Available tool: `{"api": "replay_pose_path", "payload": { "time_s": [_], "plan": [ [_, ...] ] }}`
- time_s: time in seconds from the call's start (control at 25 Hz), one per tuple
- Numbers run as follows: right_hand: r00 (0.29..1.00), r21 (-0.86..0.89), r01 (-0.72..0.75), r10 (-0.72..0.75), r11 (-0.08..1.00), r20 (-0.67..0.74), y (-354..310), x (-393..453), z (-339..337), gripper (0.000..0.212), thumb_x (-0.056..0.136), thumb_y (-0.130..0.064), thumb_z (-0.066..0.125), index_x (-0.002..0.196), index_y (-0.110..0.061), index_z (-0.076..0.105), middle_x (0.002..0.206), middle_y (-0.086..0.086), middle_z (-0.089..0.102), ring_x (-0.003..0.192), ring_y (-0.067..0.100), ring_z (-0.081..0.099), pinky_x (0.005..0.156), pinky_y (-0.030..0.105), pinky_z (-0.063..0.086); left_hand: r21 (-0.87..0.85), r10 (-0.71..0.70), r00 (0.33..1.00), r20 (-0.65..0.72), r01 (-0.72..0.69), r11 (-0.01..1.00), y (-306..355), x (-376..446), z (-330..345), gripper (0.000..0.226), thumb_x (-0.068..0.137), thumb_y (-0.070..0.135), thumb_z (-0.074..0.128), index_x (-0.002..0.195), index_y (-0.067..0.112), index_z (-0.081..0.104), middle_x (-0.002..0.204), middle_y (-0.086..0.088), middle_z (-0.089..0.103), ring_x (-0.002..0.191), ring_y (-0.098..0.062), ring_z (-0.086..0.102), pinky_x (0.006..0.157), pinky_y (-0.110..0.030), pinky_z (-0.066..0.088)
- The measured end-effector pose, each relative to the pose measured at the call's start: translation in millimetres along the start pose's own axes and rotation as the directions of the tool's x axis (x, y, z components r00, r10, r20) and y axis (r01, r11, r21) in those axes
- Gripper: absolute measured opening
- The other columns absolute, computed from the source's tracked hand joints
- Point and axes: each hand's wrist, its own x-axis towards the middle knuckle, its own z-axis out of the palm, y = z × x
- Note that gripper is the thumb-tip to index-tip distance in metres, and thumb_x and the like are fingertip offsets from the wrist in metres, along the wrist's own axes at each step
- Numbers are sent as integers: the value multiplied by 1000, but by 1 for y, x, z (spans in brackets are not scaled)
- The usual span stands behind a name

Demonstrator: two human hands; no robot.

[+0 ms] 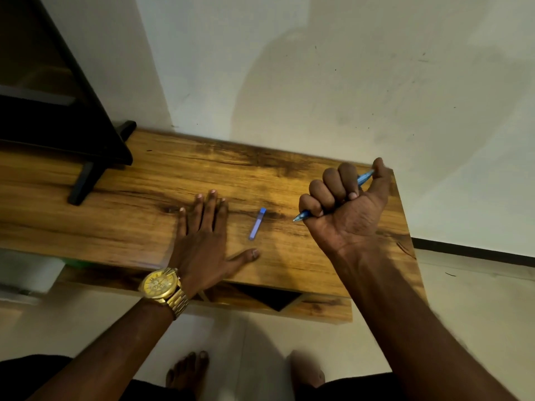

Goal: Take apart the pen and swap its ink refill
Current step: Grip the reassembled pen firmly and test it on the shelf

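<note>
Head view, right hand: the right hand [346, 204] is curled in a fist around the pen [365, 177], above the right end of the bench [139, 180] near its back edge. The tip [298, 217] pokes out below the little finger; the other end shows by the thumb.
Head view, left hand: the left hand [204, 235] lies flat and spread on the bench top, near the front edge, holding nothing.
Blue cap: a small blue cap [257, 223] lies on the bench between the hands, touching neither.
Refill: none in sight outside the pen.
Handling: likely light, stiff, smooth plastic that slips in a twist; the thin refill inside may bend.
Hold: pinch the barrel near the tip with one hand, the rear half with the other.
</note>
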Motion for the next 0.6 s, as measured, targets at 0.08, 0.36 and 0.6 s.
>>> {"api": "replay_pose_path", "payload": {
  "time_s": [0.08,0.36,0.6],
  "plan": [
    [999,-28,11,-12,1000,-36,0,2,-3,58,102,-56,33,56,-24,21,53,-6,12,48,14,8,50,27,12,4,-11,1000,19,11,1000,3,1,0,137,74,106,17,173,14,-4,181,-11,-19,169,-35,-15,134,-65,1],
    [998,-73,33,-37,997,-54,2,2,-3,66,100,-64,43,50,-23,28,52,-5,14,46,14,10,51,28,13,-7,-20,999,33,21,1000,8,0,-1,139,73,106,16,172,12,-6,181,-13,-21,168,-37,-17,133,-66,-3],
    [997,-103,19,-27,994,-75,4,0,1,63,101,-57,37,49,-22,31,53,-5,12,47,14,9,52,28,14,-6,-22,999,25,22,1000,7,0,1,140,71,108,6,173,12,-3,181,-14,-17,168,-38,-13,133,-67,2]
  ]
}}
